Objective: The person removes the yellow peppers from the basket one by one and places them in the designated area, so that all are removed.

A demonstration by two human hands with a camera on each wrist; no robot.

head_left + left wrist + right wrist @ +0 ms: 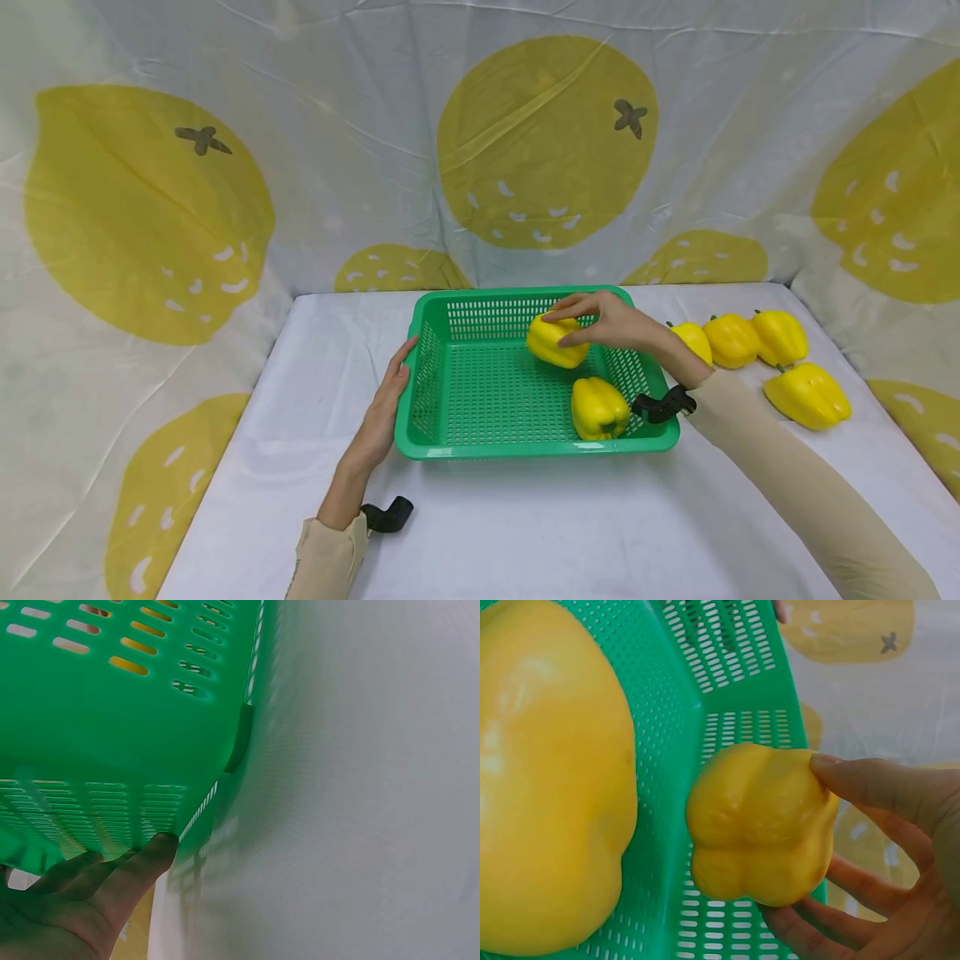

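Note:
My right hand (611, 323) holds a yellow bell pepper (557, 342) over the back right part of a green plastic basket (536, 454). Thumb and fingers grip opposite sides of this pepper (761, 825) in the right wrist view, its lobed end facing the camera. Another yellow bell pepper (598, 408) lies inside the basket's front right corner and looms large at the left of the right wrist view. With fingers fairly straight, my left hand (382, 412) rests against the basket's left side; the left wrist view has its fingertips on the slotted outer wall (97, 817).
Right of the basket, several more yellow bell peppers (780, 337) lie on the white tablecloth (525, 533), one partly behind my right wrist. A lemon-printed cloth (352, 142) hangs behind and at both sides. Black wrist mounts (387, 515) sit on both wrists.

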